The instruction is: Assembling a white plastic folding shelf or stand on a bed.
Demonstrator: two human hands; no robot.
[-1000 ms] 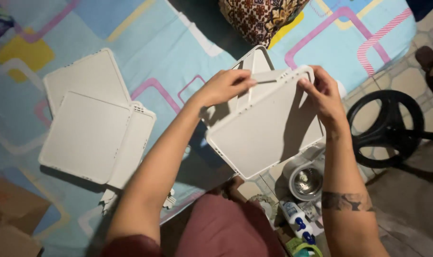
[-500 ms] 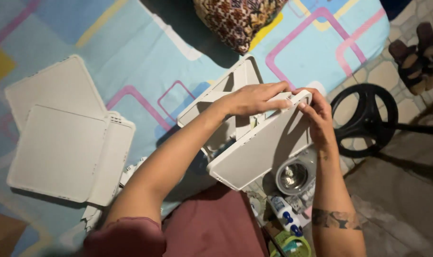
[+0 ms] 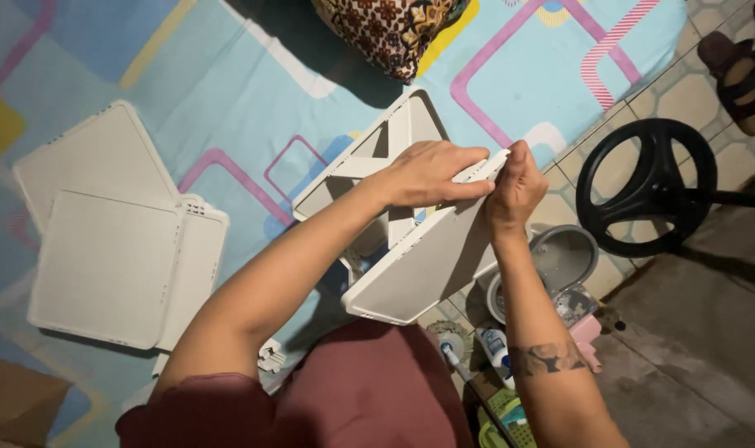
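A white plastic panel (image 3: 423, 265) stands tilted in front of me, its top edge at my hands. My left hand (image 3: 431, 172) lies over that top edge with the fingers pressed on it. My right hand (image 3: 514, 187) pinches the same edge at its right corner. Behind the panel lies a white plastic frame (image 3: 369, 162) with cross bars, on the patterned mat (image 3: 228, 91). Where panel and frame meet is hidden by my hands.
A stack of white plastic panels (image 3: 112, 249) lies on the mat at the left. A patterned cushion (image 3: 386, 25) is at the top. A black fan base (image 3: 647, 195), a metal bowl (image 3: 560, 257), bottles (image 3: 493, 348) and sandals (image 3: 738, 66) sit on the tiled floor at right.
The panel has tilted more upright. Both hands have closed together on its top right edge. The view has shifted left and down.
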